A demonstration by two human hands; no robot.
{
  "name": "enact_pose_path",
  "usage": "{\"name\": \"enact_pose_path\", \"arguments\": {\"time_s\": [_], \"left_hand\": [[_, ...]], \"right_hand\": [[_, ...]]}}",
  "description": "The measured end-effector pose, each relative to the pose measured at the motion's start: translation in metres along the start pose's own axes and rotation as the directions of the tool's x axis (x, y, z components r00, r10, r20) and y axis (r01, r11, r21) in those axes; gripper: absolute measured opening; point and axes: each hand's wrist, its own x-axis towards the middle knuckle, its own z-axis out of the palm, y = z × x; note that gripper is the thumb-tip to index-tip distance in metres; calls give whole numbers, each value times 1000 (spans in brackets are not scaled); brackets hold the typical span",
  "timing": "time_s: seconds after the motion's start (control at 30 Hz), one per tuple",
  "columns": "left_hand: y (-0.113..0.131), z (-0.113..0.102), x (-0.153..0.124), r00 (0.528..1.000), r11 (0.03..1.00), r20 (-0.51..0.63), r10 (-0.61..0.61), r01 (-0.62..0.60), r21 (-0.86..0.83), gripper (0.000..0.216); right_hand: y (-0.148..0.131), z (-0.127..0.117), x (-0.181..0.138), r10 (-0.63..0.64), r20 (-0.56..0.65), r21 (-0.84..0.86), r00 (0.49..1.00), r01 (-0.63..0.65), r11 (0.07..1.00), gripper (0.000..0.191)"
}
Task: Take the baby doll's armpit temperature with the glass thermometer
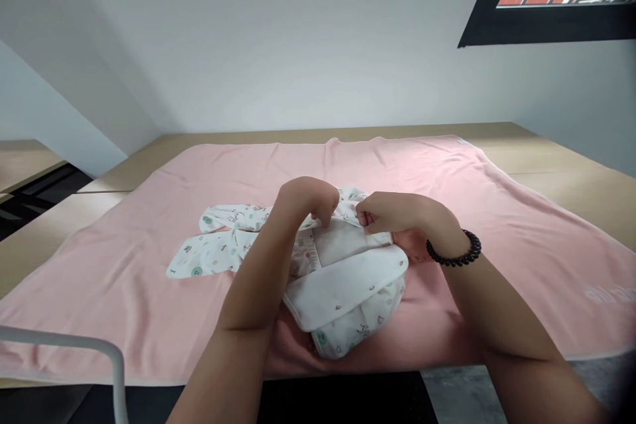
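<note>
A white baby jacket (365,324) with small printed figures lies with its front spread apart; its near flap (342,288), showing a plain white inside and snaps, is folded toward me. Matching baby trousers (213,255) stretch to the left. The clothes are on a baby-sized figure, whose reddish head (415,245) is mostly hidden behind my right wrist; whether it is a doll I cannot tell. My left hand (313,199) is closed, pinching the far front edge of the jacket. My right hand (392,212), fingers curled, grips the same edge nearer the neck.
A pink blanket (149,232) covers most of a light wooden table (546,152) against a white wall. A grey metal tube (74,341) curves up at the lower left. A dark-framed window (546,26) is at upper right. A black bead bracelet (460,255) circles my right wrist.
</note>
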Motion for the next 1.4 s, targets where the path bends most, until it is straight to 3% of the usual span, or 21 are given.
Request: {"name": "enact_pose_path", "arguments": {"time_s": [0.27, 0.43, 0.77, 0.93, 1.1, 1.4], "left_hand": [[-19, 0, -28, 983, 997, -181, -12, -2, -75, 31], [-26, 1, -36, 958, 993, -286, 33, -63, -99, 25], [-28, 3, -40, 957, 990, -289, 9, -50, -135, 29], [-32, 4, -37, 948, 987, -316, 40, -86, -135, 31], [-29, 4, -37, 932, 982, -348, 106, -153, -113, 25], [-30, 4, -39, 913, 976, -383, 138, -191, -102, 21]], "right_hand": [[7, 2, 0, 6, -12, -19, 1000, -6, 1000, 24], [2, 0, -1, 53, -48, -60, 997, -56, 997, 21], [9, -8, -11, 76, -123, -85, 990, -87, 993, 10], [8, -5, -6, 11, -107, -34, 994, -15, 999, 31], [-8, 3, 2, 63, -180, -136, 982, -88, 987, 41], [-10, 8, 8, -4, -232, -281, 973, -62, 958, 33]]}}
